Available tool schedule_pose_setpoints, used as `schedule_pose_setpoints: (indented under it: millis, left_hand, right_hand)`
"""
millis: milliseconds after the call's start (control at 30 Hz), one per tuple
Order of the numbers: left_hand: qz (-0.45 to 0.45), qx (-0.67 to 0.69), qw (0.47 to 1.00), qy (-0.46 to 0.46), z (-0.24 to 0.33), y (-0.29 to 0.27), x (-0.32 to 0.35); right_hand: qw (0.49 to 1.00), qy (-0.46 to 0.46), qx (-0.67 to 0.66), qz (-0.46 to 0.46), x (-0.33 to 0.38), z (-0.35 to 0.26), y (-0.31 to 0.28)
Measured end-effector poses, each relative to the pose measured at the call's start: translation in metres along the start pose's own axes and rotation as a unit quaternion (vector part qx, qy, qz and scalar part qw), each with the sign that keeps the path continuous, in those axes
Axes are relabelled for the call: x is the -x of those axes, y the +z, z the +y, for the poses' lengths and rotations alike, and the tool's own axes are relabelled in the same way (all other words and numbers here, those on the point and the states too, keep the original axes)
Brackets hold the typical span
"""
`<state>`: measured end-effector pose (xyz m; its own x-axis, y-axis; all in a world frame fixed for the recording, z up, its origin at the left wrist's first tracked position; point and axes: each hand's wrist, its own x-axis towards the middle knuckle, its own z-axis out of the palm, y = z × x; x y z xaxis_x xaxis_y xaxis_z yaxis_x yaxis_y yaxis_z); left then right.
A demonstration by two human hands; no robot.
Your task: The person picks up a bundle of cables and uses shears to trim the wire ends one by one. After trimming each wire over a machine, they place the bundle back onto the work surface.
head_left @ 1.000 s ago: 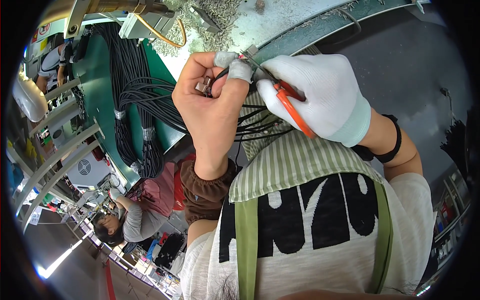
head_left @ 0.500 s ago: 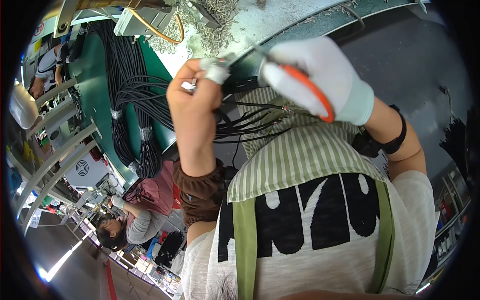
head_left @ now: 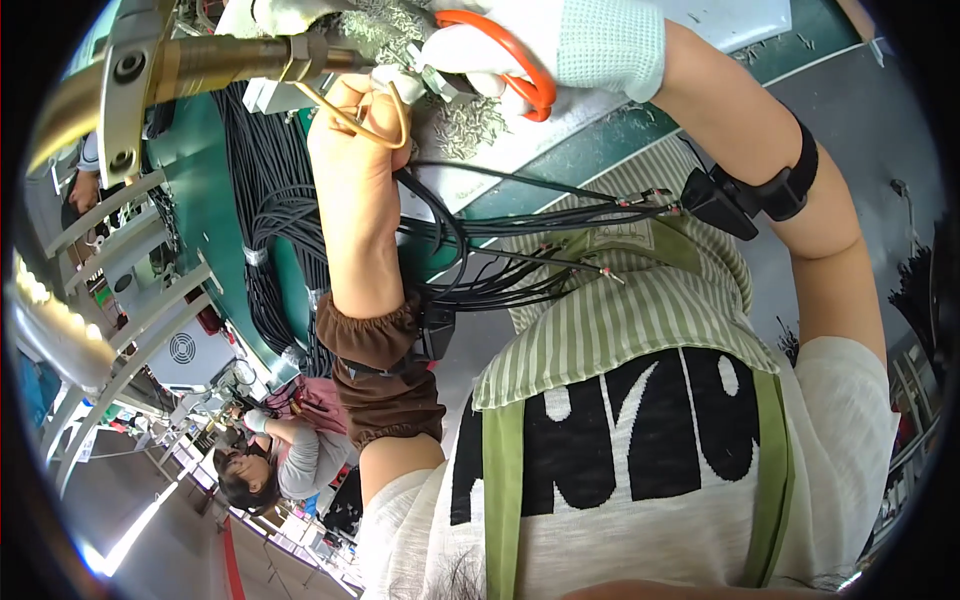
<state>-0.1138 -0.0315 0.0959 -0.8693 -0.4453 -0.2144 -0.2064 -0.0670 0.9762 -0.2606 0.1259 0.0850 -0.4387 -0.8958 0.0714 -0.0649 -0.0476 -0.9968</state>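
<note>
My right hand [head_left: 520, 40], in a white glove, is closed around an orange-handled hand tool [head_left: 540, 75]; its jaws are hidden. The tips of the gloved fingers are beside a small grey metal block [head_left: 450, 88] on the worktop. My left hand [head_left: 352, 140] is bare with white coverings on the fingertips. Its fingers are pinched together close to the block, behind a yellow tube loop [head_left: 400, 115], and what they hold is hidden. Several black cables [head_left: 520, 215] run past my left wrist to my lap, some with small red and metal ends.
A brass-coloured cylinder [head_left: 220, 62] on a metal bracket [head_left: 125, 90] juts over the bench at upper left. Small silvery clippings [head_left: 470, 128] litter the white surface. Bundled black cables [head_left: 258, 290] lie on the green tabletop [head_left: 190, 215]. A co-worker [head_left: 290, 450] sits at lower left.
Both hands have moved up and forward from above my lap to the metal block among the clippings. The orange-handled tool travelled with my right hand. The cylinder and bracket now show larger.
</note>
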Motion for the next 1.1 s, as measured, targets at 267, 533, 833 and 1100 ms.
schedule_pose_setpoints:
  millis: [267, 533, 833, 1100]
  left_hand:
    - [0.024, -0.169, 0.981, 0.094, 0.012, 0.006, 0.009]
    - [-0.007, -0.12, 0.986, 0.119, 0.013, 0.011, 0.009]
    - [-0.015, -0.098, 0.987, 0.126, 0.01, 0.005, 0.011]
    - [-0.071, -0.096, 0.991, 0.053, 0.005, -0.013, 0.01]
  right_hand:
    - [0.969, 0.17, -0.162, -0.081, -0.004, -0.023, -0.005]
    - [0.981, 0.114, -0.114, -0.109, -0.007, -0.017, -0.008]
    - [0.98, 0.088, -0.137, -0.113, -0.004, -0.014, -0.005]
    - [0.995, 0.031, -0.016, -0.095, -0.006, -0.018, 0.0]
